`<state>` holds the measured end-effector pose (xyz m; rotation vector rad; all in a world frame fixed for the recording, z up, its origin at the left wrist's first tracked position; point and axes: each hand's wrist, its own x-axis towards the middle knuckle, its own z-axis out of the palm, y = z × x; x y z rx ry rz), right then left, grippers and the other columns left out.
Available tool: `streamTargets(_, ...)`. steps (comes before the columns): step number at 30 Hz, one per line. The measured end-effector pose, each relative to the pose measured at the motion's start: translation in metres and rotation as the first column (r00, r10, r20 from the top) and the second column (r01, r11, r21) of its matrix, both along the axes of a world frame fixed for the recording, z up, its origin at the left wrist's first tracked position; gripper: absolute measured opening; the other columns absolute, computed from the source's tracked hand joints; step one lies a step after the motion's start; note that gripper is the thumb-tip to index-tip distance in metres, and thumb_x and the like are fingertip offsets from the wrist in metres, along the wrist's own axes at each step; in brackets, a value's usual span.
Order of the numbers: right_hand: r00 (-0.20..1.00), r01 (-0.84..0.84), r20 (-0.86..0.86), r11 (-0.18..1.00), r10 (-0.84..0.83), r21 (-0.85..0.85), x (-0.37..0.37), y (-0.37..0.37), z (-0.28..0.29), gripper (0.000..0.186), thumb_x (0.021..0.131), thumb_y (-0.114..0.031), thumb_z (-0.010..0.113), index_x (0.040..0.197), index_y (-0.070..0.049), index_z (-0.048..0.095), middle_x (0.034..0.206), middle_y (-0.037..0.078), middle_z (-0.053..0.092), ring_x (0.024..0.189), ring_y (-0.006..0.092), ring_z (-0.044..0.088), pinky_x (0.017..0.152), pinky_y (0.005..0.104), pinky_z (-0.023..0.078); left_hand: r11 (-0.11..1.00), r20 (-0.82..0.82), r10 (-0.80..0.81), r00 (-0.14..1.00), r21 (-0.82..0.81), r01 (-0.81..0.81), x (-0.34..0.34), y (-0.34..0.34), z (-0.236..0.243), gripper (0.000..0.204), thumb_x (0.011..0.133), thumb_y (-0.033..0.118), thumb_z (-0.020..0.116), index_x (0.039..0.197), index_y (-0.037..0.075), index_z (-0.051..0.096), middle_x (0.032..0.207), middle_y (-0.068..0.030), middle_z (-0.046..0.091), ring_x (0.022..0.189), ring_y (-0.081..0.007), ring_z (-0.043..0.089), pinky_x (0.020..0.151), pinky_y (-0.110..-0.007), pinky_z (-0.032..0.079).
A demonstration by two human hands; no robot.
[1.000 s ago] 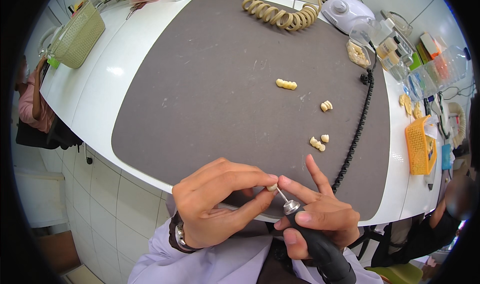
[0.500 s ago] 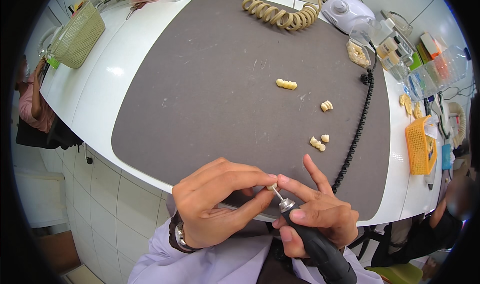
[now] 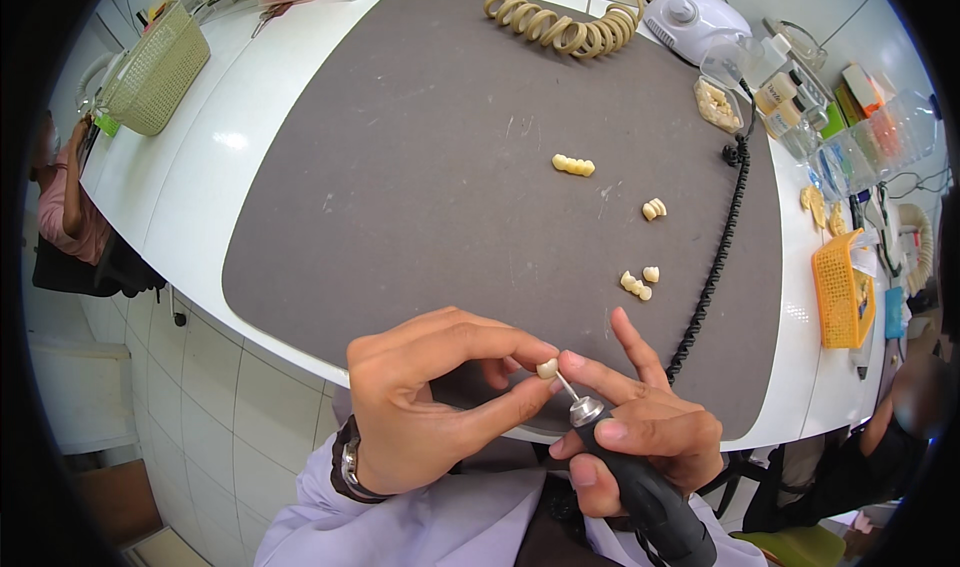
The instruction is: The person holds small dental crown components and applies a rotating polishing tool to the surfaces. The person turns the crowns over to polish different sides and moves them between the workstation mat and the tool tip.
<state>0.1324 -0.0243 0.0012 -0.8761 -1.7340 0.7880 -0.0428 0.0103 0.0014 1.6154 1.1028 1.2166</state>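
Between thumb and index fingertips, my left hand (image 3: 450, 397) pinches a small ivory dental crown (image 3: 547, 369) above the near edge of the grey mat. My right hand (image 3: 650, 422) is wrapped round a black rotary handpiece (image 3: 640, 497) with a silver collar. Its thin bit points up and left and meets the crown or ends right beside it; I cannot tell which. The right index fingertip lies close to the left fingertips. Farther off on the mat lie a yellowish dental bridge (image 3: 573, 165), a small tooth piece (image 3: 654, 209), another bridge (image 3: 635, 286) and a single crown (image 3: 651, 274).
A black coiled cord (image 3: 725, 237) runs along the mat's (image 3: 420, 187) right side. At the back are a beige coiled hose (image 3: 560, 35), a white control unit (image 3: 697, 22) and a box of tooth pieces (image 3: 717, 105). A yellow basket (image 3: 840, 289) stands right, a green basket (image 3: 155, 72) left.
The crown is turned and shows more between my left fingertips. The handpiece and my right hand have shifted slightly right and down. The pieces on the mat stay put.
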Motion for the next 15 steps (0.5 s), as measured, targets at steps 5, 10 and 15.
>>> streamTargets(5,1.0,0.02,-0.016,1.0,-0.02,-0.002,-0.001,-0.002,-0.001,0.031,0.078,-0.012,0.069,0.098,-0.011,0.045,0.064,0.013,0.065,0.089,0.0344,0.067,0.104,0.0665,0.015,0.999,-0.007,0.033,0.999,0.043,-0.033,0.003,0.0,-0.001,0.02,0.064,-0.001,0.077,0.083,0.004,0.07,0.075,-0.0061,0.068,0.06,-0.0108,0.061,0.053,-0.02,0.047)
streamTargets(10,0.995,-0.025,0.095,1.0,0.025,-0.008,0.003,0.0,0.006,0.033,0.079,-0.013,0.069,0.099,-0.01,0.043,0.065,0.012,0.065,0.084,0.033,0.068,0.106,0.0655,0.014,0.991,-0.07,0.1,0.992,0.094,-0.093,0.009,0.0,-0.002,0.018,0.063,0.0,0.077,0.078,0.005,0.067,0.073,-0.0039,0.066,0.058,-0.0121,0.059,0.051,-0.022,0.045)
streamTargets(15,0.997,0.062,0.036,0.998,-0.063,0.028,0.001,0.0,-0.003,0.032,0.08,-0.014,0.067,0.1,-0.009,0.041,0.068,0.015,0.066,0.083,0.032,0.069,0.106,0.0648,0.014,0.976,-0.215,0.184,0.959,0.16,-0.151,0.015,0.002,-0.003,0.019,0.057,-0.002,0.075,0.07,0.004,0.063,0.066,-0.002,0.061,0.06,-0.0116,0.052,0.052,-0.023,0.04)
